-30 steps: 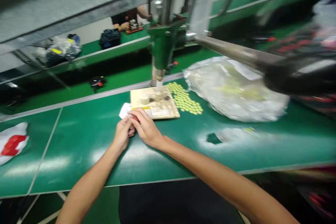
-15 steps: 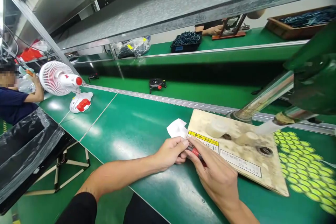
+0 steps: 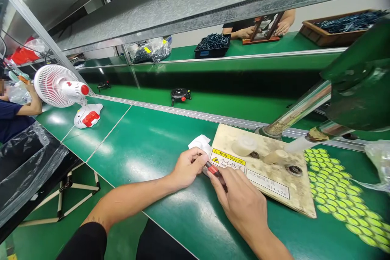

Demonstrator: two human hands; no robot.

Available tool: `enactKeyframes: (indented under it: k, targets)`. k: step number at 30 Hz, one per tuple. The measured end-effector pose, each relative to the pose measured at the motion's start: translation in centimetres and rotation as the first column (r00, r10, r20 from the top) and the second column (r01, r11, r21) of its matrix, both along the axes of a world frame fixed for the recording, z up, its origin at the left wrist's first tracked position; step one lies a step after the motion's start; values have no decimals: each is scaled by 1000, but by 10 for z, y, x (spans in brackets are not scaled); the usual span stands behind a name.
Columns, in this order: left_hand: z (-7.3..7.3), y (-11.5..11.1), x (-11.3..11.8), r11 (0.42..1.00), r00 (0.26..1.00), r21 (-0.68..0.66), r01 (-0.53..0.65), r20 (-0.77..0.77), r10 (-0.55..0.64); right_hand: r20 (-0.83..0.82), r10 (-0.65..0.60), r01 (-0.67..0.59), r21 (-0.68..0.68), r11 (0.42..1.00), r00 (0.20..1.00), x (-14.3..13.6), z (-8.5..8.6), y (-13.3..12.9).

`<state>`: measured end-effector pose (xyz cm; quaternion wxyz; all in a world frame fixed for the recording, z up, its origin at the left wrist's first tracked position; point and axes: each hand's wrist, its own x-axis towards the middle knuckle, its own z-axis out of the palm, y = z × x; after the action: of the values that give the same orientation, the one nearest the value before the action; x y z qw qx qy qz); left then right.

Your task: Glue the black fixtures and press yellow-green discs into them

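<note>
My right hand (image 3: 243, 191) grips a short black-and-red cylindrical handle (image 3: 212, 168), which points toward my left hand. The kind of tool is not clear. Close by, my left hand (image 3: 189, 167) is closed in a pinch at the handle's far end. A small dark piece shows at its fingertips, too hidden to name. Just beyond the left fingers lies a crumpled white paper (image 3: 199, 142) on the green bench. Right of both hands sits a worn cream board (image 3: 262, 178) with warning labels, round pale posts and a dark ring.
Over the board stands a green press (image 3: 359, 85) with metal columns. Many yellow-green discs (image 3: 332, 183) lie to the right beside a plastic bag (image 3: 378, 162). A white fan (image 3: 57, 87) stands left. Across the divider, another person's hands hold a wooden frame (image 3: 260, 40).
My hands have drawn slightly apart, showing more of the red band on the handle. The view has shifted a little right. Across the bench, the other person's second hand now shows at the frame.
</note>
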<state>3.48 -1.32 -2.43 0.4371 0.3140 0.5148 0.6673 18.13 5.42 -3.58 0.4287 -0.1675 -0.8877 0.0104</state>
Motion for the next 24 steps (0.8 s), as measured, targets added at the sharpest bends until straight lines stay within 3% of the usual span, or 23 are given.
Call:
enactKeyframes:
  k: [3,6,13,17,24]
  targets:
    - [3,-1,-1,999,998,-28,-32,-59,31,-5,11,-12,-89,996,1000,2,-2,-6]
    - [5,-3,-2,998,1000,-58,24,18,-23,4,20,-19,-223,975,1000,3,-6,-11]
    - [10,-7,-2,984,987,-93,154,53,-150,267,65,111,-592,798,961,3,-9,-18]
    - [13,-7,-3,987,990,-75,139,-1,-139,357,122,155,-654,740,926,1,1,-20]
    - [9,-1,-7,982,999,-181,48,-7,-50,360,115,175,-677,715,926,1,5,-19]
